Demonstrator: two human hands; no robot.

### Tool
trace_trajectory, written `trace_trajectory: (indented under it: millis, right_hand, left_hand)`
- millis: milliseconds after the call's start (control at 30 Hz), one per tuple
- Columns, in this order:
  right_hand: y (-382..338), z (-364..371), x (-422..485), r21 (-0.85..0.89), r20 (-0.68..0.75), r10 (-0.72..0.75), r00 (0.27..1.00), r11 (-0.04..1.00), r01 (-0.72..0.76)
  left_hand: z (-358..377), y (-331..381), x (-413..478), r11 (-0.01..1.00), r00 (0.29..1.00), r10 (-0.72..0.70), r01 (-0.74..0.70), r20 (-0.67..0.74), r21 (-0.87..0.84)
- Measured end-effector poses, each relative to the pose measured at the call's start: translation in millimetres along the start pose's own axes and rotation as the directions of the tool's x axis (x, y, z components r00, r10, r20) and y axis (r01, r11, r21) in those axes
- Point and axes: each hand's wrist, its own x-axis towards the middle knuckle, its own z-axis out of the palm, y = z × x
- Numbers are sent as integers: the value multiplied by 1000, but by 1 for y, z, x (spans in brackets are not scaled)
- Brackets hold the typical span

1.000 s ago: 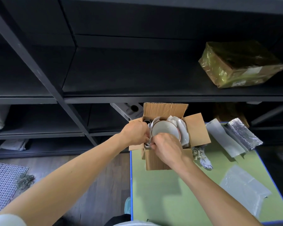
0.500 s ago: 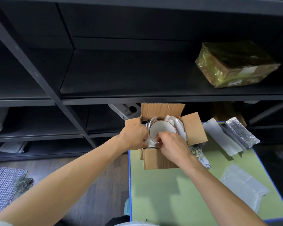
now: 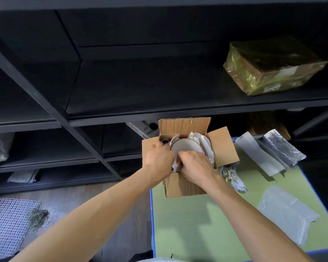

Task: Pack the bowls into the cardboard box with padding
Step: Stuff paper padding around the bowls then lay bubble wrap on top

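Note:
An open cardboard box (image 3: 184, 186) stands at the far left corner of the green table (image 3: 197, 224). Inside it a white bowl (image 3: 186, 146) with a reddish rim sits upright, with white padding paper (image 3: 203, 142) bunched along its right side. My left hand (image 3: 158, 159) is at the box's left edge, fingers curled down inside beside the bowl. My right hand (image 3: 194, 165) covers the bowl's near rim and pinches white padding at the box's near wall. What the left fingers hold is hidden.
On the table lie a crumpled paper wad (image 3: 233, 176) right of the box, a foam sheet (image 3: 257, 154), a silver bubble sheet (image 3: 282, 146) and a clear bubble wrap piece (image 3: 286, 212). Dark shelving behind holds a plastic-wrapped parcel (image 3: 273, 65). A mesh mat (image 3: 8, 224) lies on the floor.
My right hand has slid from the bowl's left near rim toward the middle of the box, pressing padding down. The left hand stays at the left edge.

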Motion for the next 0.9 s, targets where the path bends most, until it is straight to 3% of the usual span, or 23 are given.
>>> trace_trajectory:
  millis: [67,233,333,500,667,900]
  right_hand:
    - [0,-1,0,7,-4,1,1000,1000,-1]
    - [2,-4,-3,5,-43,-41,998,999,41]
    - [1,-5,-5,61,-90,-128,988,989,134]
    - [-5,2,-10,4,35,-222,974,975,222]
    - [-10,4,-13,-99,40,-177,983,979,180]
    - [-12,2,-22,-55,62,-101,993,993,104]
  left_hand:
    - [0,1,1,1000,1000,30,-30,-1,-1]
    - [-10,-23,-9,972,991,119,-129,-60,-195]
    - [-8,-38,-18,956,990,57,-92,-130,-278]
    - [-6,-48,-17,905,994,19,-63,-108,-421]
    - [-5,-44,-23,933,996,77,-86,-39,-348]
    - [-8,-26,-21,985,990,43,-20,135,-168]
